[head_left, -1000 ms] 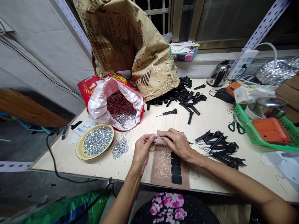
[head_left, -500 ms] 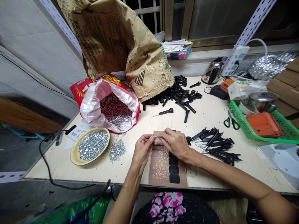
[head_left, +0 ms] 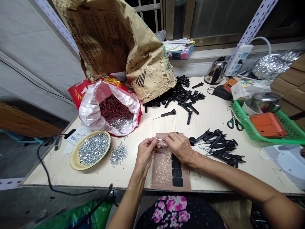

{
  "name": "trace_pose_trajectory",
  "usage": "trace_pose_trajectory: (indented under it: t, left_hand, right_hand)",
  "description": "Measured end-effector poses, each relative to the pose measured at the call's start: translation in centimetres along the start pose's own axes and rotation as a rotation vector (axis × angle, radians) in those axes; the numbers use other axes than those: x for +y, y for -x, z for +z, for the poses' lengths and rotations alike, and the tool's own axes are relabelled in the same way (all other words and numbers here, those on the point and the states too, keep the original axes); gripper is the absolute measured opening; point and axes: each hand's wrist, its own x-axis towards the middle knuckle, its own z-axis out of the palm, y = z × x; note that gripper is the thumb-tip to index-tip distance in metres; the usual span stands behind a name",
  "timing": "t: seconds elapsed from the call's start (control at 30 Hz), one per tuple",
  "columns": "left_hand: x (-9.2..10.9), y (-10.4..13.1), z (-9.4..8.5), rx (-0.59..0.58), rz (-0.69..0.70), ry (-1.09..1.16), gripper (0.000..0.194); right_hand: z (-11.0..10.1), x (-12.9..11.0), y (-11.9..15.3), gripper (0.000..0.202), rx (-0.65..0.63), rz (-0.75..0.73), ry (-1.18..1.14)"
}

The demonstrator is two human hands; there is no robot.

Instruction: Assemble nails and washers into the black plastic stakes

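Note:
My left hand (head_left: 147, 152) pinches one end of a thin metal pin (head_left: 160, 140) above a brown board (head_left: 162, 171). Closed on the other end of the pin is my right hand (head_left: 179, 146). What else the fingertips hold is too small to tell. The board carries small pale specks and a column of black rounded squares (head_left: 177, 173). To the left, a yellow dish (head_left: 74, 159) holds silver washers, with a loose pile of small metal pieces (head_left: 118, 154) beside it. Several black plastic pieces with metal pins (head_left: 220, 143) lie right of my right hand.
Behind the dish is an open red and white bag (head_left: 89, 111) of reddish pins. A paper sack (head_left: 152, 70) leans over a heap of black pieces (head_left: 183, 95). Scissors (head_left: 234, 122), a green basket (head_left: 250, 130) and a kettle (head_left: 215, 70) stand at the right.
My hands have moved slightly apart, and more of the thin pin shows between them. The whole view has shifted a little.

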Motion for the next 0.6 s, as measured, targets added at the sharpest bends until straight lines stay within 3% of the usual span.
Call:
trace_pose_trajectory:
  t: [0.27, 0.43, 0.6]
  left_hand:
    - [-0.25, -0.06, -0.22, -0.023, 0.013, -0.029, 0.026]
    - [-0.15, -0.21, -0.22, -0.025, 0.013, -0.063, 0.027]
    - [-0.48, -0.16, -0.28, 0.002, -0.021, -0.043, 0.029]
  right_hand:
    - [0.36, 0.34, 0.05, 0.021, -0.071, 0.059, -0.078]
    - [-0.21, 0.32, -0.05, 0.020, -0.187, 0.172, -0.299]
    - [-0.04, 0.21, -0.11, 0.023, -0.138, 0.116, -0.226]
